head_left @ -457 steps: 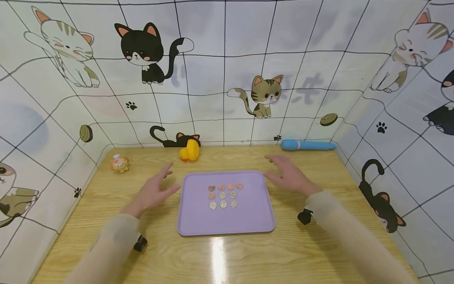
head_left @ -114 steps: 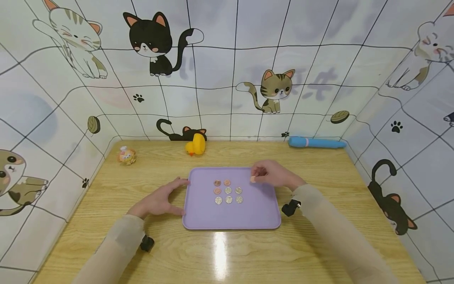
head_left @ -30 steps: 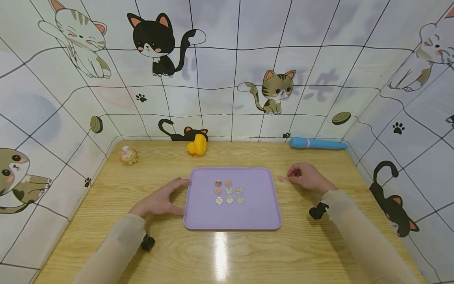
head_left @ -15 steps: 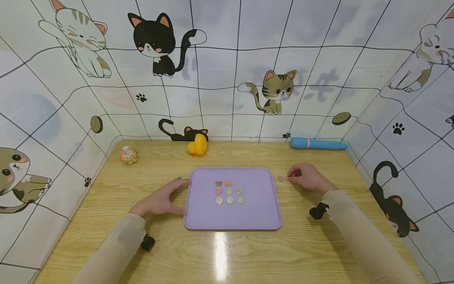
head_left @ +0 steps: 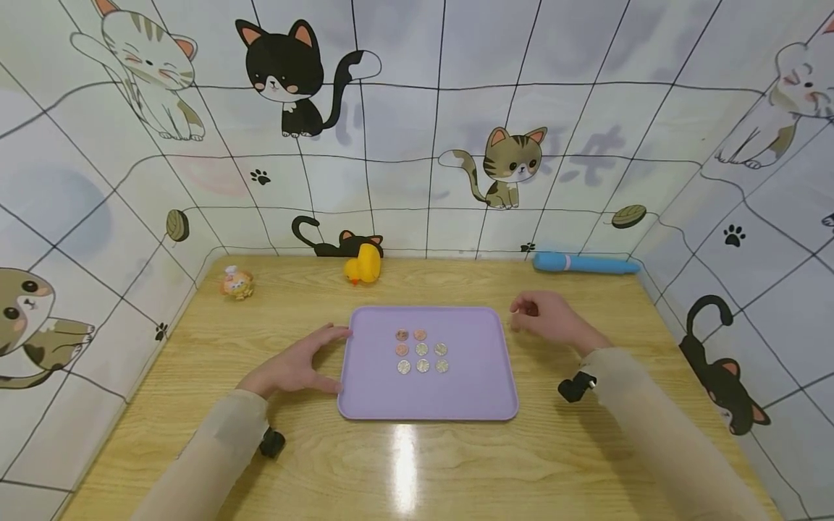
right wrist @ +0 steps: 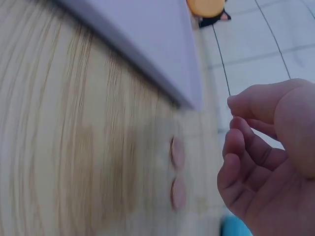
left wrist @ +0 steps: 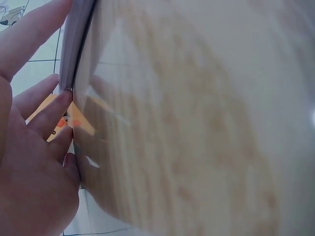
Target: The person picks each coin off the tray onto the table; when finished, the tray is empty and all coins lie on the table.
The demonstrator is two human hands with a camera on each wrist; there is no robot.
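My left hand (head_left: 296, 365) rests at the left edge of a lilac tray (head_left: 469, 391), thumb and fingers extended against its rim. In the tray lie three copper-coloured coins (head_left: 402, 349) and several silver-coloured coins (head_left: 423, 366), set out in short rows. Beyond the tray's right edge my right hand (head_left: 552, 318) hovers over the table, fingers loosely bent and holding nothing. Two copper coins lie side by side on the wood below it in the right wrist view, a nearer-tray coin (right wrist: 177, 153) and a second coin (right wrist: 178, 193). From the head camera that hand hides them.
Along the back of the wooden table (head_left: 313, 449) sit a small figurine (head_left: 237, 284), a yellow rubber duck (head_left: 365, 264) and a blue pen-shaped object (head_left: 586, 263). Cloth walls printed with cats (head_left: 283, 65) enclose the back and both sides.
Two copper coins have gone from the tray's top row to the table on its right. My right hand has just let go of the second and shifted left. The left hand stays at the tray.
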